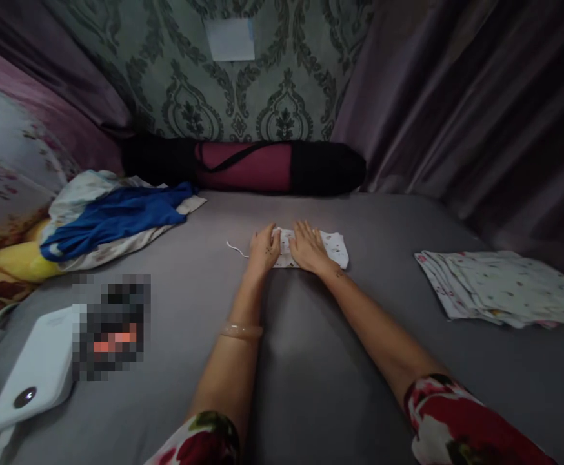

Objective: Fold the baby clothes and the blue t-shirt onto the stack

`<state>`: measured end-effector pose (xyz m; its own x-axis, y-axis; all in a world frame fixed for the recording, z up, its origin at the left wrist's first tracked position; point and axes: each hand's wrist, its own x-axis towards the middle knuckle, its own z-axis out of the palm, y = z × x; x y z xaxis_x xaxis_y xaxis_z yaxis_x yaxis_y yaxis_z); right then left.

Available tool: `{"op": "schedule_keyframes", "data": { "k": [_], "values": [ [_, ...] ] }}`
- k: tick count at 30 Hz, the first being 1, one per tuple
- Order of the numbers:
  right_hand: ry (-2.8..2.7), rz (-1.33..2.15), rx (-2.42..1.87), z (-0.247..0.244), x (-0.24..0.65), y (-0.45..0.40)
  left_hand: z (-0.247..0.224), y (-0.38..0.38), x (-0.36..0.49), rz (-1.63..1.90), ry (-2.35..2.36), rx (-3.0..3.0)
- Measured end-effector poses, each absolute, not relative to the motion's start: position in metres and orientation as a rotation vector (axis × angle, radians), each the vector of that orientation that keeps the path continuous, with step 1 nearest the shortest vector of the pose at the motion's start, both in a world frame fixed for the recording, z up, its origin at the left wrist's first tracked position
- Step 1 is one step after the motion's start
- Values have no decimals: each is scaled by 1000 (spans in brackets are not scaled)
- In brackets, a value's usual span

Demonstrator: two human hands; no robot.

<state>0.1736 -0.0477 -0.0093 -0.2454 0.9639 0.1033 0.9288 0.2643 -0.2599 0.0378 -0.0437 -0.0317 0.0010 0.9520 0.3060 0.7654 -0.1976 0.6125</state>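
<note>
A small folded white cloth (pixel 334 248) with a dark print lies on the grey sheet, with a thin white string trailing out at its left end. My left hand (pixel 265 248) rests on the cloth's left end, its fingers pointing away from me. Flat across the cloth's middle lies my right hand (pixel 307 247), fingers stretched out and slightly spread. Both palms face down, so the part of the cloth beneath them is hidden. A bracelet circles my left forearm.
A stack of folded printed cloths (pixel 509 284) lies at right. To the left are a heap of clothes with a blue garment (pixel 122 216), a white power bank (pixel 37 365) with cables, and a blurred-out item. A black and maroon long bag (pixel 248 166) lies along the wall.
</note>
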Motion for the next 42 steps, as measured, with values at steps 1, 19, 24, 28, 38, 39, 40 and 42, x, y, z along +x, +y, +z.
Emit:
{"op": "schedule_keyframes", "data": {
  "k": [1,19,24,28,38,39,40,42],
  "values": [
    [-2305,201,-1786,-12,183,-52,-33,-45,43,925,1770,2092],
    [-2176,159,-2022,-38,237,-52,-44,-48,48,349,1990,2247],
    [-2124,192,-1968,-24,249,-44,-46,-43,41,446,2021,2186],
    [-2027,135,-2042,-22,271,-35,-46,-38,30,608,2071,2107],
    [-1948,205,-2097,-32,290,-19,-38,-38,28,659,2194,1809],
    [-1928,224,-2101,-31,290,-19,-40,-37,28,697,2183,1791],
    [-1908,238,-2098,-29,290,-19,-42,-35,28,741,2172,1778],
    [-1868,286,-2070,-24,291,-20,-44,-32,27,823,2146,1742]
  ]
}}
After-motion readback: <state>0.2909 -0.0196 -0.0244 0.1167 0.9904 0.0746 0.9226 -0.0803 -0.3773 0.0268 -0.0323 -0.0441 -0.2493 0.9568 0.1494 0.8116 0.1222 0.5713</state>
